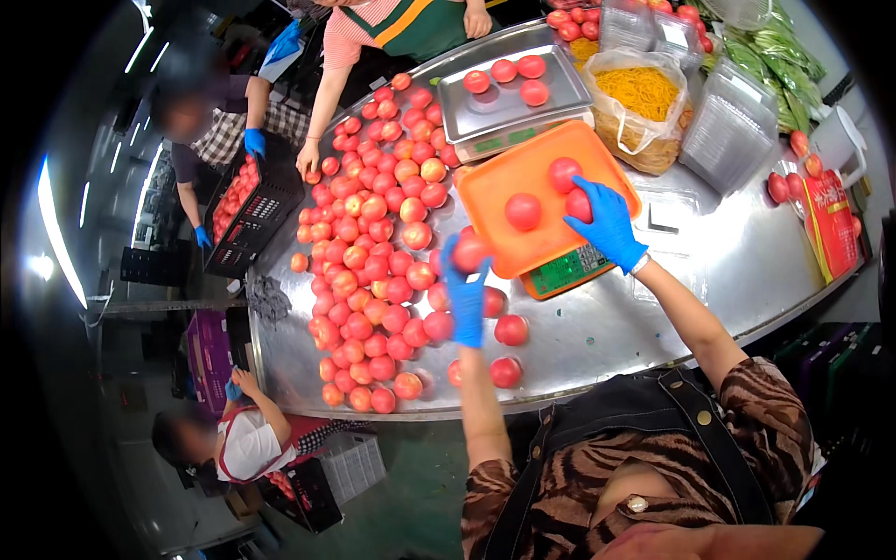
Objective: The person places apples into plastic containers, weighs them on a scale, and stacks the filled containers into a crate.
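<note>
My left hand (465,301), in a blue glove and blurred, grips a tomato (470,253) at the near left corner of an orange plastic tray (542,248). On the tray, my gloved right hand (607,222) has its fingers around another tomato (578,204). Two more lie beside it, one tomato (523,211) to the left and one tomato (564,174) farther back. Beneath the tray is a digital scale (563,273) with a lit green display. A wide spread of loose tomatoes (357,255) covers the steel table (560,364) left of the tray.
Across the table, a person's hand (308,157) touches the tomatoes near a metal tray (455,112). Rubber bands fill a plastic bag (616,129), with clear clamshell boxes (731,126) alongside. Another person in blue gloves holds a black crate (259,210) of tomatoes at the far left edge.
</note>
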`<state>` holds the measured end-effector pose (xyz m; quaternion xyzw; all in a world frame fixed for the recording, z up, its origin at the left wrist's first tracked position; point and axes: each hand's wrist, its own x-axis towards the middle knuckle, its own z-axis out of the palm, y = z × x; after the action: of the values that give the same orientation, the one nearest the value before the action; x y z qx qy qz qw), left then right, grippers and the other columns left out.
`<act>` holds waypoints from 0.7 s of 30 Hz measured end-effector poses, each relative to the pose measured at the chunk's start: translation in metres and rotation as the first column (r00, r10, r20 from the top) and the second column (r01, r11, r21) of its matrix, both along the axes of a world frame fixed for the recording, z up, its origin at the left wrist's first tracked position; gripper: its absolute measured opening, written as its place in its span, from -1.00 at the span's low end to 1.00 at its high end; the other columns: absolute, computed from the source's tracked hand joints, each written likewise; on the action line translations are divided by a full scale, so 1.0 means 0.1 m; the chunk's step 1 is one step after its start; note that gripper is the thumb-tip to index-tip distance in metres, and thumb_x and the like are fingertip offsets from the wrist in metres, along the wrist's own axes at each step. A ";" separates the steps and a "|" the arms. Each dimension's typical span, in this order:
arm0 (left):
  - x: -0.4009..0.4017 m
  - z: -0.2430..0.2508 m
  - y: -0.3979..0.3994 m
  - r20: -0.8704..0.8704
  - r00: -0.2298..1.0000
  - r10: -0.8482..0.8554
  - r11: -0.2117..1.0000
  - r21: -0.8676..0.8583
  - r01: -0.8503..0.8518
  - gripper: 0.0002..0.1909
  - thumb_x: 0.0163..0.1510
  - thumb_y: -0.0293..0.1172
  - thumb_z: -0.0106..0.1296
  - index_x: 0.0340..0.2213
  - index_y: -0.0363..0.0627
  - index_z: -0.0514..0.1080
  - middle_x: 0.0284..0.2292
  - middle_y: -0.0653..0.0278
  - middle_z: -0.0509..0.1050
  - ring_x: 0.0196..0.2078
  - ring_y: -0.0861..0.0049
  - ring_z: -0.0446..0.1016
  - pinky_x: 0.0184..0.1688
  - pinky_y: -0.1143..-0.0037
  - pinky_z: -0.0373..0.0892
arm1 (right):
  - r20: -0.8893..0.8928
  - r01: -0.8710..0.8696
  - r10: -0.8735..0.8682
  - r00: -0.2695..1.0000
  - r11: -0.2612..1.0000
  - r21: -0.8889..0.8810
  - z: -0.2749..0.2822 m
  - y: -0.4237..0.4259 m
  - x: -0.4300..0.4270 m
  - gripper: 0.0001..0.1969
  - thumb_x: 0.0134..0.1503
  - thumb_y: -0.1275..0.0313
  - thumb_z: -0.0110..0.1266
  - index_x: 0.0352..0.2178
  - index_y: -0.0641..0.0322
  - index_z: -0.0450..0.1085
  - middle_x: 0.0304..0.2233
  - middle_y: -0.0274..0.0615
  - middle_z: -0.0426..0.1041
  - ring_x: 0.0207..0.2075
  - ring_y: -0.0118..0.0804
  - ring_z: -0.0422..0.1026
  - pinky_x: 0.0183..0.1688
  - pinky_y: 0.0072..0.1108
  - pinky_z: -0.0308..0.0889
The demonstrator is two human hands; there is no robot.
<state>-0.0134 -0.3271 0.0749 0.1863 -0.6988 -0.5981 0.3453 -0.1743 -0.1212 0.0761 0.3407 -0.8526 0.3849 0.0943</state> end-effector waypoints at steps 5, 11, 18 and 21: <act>-0.45 -0.02 0.83 0.063 0.985 -0.163 0.965 -0.196 0.173 -0.38 -0.23 -0.47 0.16 -0.10 -0.22 0.14 -0.09 0.17 0.18 -0.01 0.40 0.15 0.02 0.52 0.12 | -0.008 -0.029 0.028 1.000 0.996 -0.087 0.05 0.22 0.06 -0.33 -0.16 0.26 0.13 0.00 0.16 0.07 -0.10 -0.02 0.22 -0.08 -0.04 0.21 -0.02 -0.38 0.09; -0.25 0.03 0.84 0.071 0.996 0.048 0.968 -0.251 -0.029 -0.34 -0.21 -0.44 0.15 -0.06 -0.25 0.11 -0.09 0.16 0.22 -0.04 0.39 0.21 0.02 0.50 0.11 | 0.069 -0.020 0.032 0.997 0.985 -0.173 0.21 0.97 0.38 -0.43 -0.11 0.33 0.09 -0.04 0.23 0.11 -0.10 0.00 0.22 -0.08 -0.05 0.22 -0.03 -0.39 0.12; 0.63 -0.11 0.37 0.053 0.918 0.393 0.918 -0.091 -0.387 -0.47 -0.11 -0.51 0.05 -0.08 -0.22 0.13 -0.11 0.24 0.22 -0.20 0.54 0.28 -0.22 0.59 0.30 | 0.095 -0.116 0.096 0.991 0.964 0.238 -0.48 1.76 0.86 -0.38 -0.17 0.22 0.12 -0.06 0.19 0.13 -0.13 -0.01 0.23 -0.15 -0.03 0.25 -0.03 -0.40 0.08; 0.89 -0.08 0.31 0.037 0.872 0.488 0.872 -0.051 -0.486 -0.45 -0.12 -0.50 0.06 -0.07 -0.26 0.11 -0.10 0.20 0.20 -0.17 0.56 0.26 -0.14 0.57 0.25 | 0.057 -0.116 0.105 0.993 0.953 0.281 -0.51 1.87 0.89 -0.48 -0.13 0.26 0.07 -0.10 0.15 0.18 -0.20 -0.05 0.28 -0.21 -0.09 0.28 -0.03 -0.41 0.06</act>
<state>0.0758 -0.2964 0.0673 0.3639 -0.6493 -0.4731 0.4713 -0.0856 0.0653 0.0248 0.3898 -0.8803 0.2702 0.0052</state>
